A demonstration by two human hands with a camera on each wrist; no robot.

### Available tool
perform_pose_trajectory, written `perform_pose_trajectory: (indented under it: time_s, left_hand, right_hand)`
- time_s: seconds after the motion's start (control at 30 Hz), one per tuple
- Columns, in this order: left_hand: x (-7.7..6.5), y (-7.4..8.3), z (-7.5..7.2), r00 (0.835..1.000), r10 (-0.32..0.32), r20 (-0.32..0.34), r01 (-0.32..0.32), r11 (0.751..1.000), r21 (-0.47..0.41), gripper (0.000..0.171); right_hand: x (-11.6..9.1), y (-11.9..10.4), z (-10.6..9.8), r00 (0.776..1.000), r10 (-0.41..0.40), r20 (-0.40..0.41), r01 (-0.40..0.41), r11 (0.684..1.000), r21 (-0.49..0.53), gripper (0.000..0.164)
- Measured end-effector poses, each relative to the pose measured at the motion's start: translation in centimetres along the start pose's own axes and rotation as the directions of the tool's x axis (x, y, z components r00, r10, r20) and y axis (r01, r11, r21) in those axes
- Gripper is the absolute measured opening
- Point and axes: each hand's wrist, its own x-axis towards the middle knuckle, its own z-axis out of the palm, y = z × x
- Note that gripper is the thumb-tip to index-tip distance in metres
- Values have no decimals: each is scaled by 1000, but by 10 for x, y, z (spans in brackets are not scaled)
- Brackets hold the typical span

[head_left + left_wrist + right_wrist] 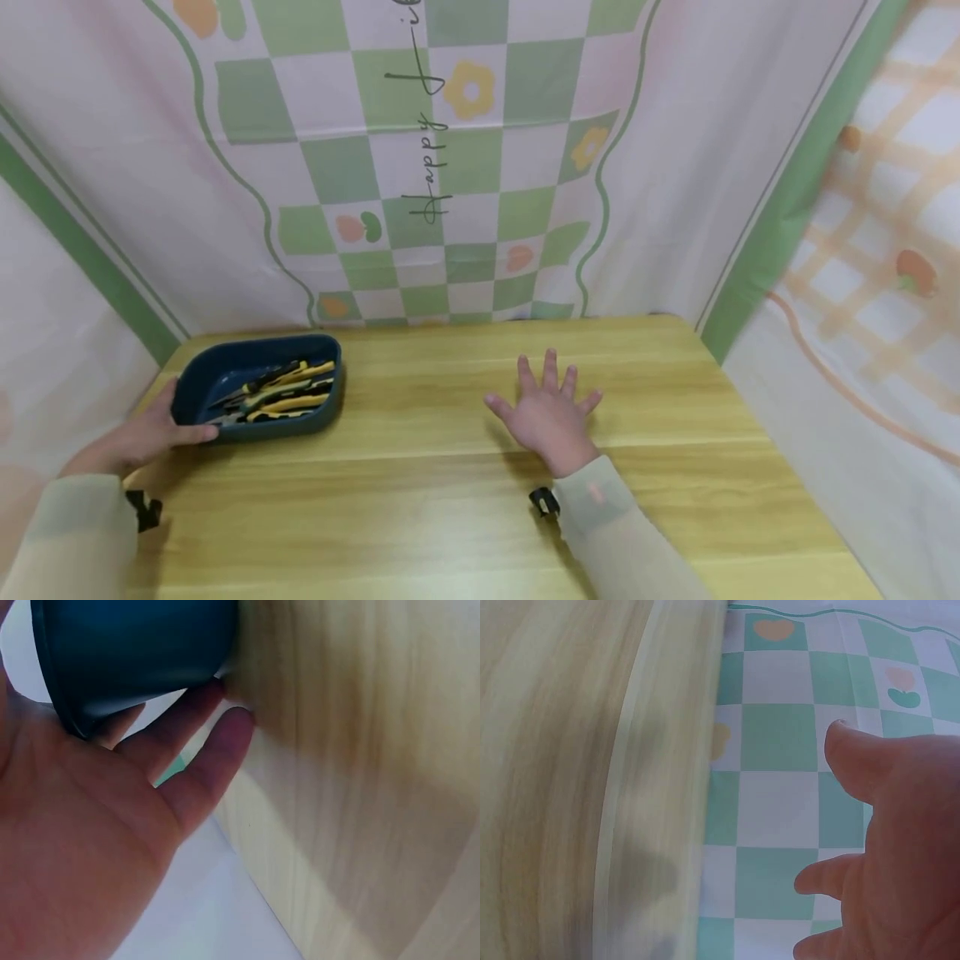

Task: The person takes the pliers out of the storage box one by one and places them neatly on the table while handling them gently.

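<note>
The dark blue box [277, 429] of pliers [288, 404] sits at the far left of the worktop [412, 500], its near-left corner held between the left grip's [153, 435] thumb and fingers, while the right grip [551, 421], fingers spread wide, holds nothing

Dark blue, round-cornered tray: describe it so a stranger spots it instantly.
Find the light-brown wood-grain table, then its far left corner. There the left hand grips the dark blue, round-cornered tray. It is the only container in view, holding yellow-and-black-handled tools.
</note>
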Motion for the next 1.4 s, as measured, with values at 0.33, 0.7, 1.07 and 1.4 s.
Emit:
perform_pose_trajectory:
  time_s: [0.33,0.7,1.07,1.4]
  left_hand:
    - [-1,7,-2,999,-36,27,36,999,-3,121]
    - [5,22,17,998,-23,51,26,997,-71,127]
    - [19,39,38,995,16,102,-14,1000,-16,127]
    - [21,62,66,995,40,95,-37,999,-32,133]
  right_hand:
    - [2,-1,1,1000,4,11,-4,1000,-3,104]
    - [1,1,3,1000,17,20,-16,1000,-15,103]
    - [0,0,4,1000,10,23,-10,1000,-1,101]
    - [0,-1,0,999,17,32,-17,1000,2,101]
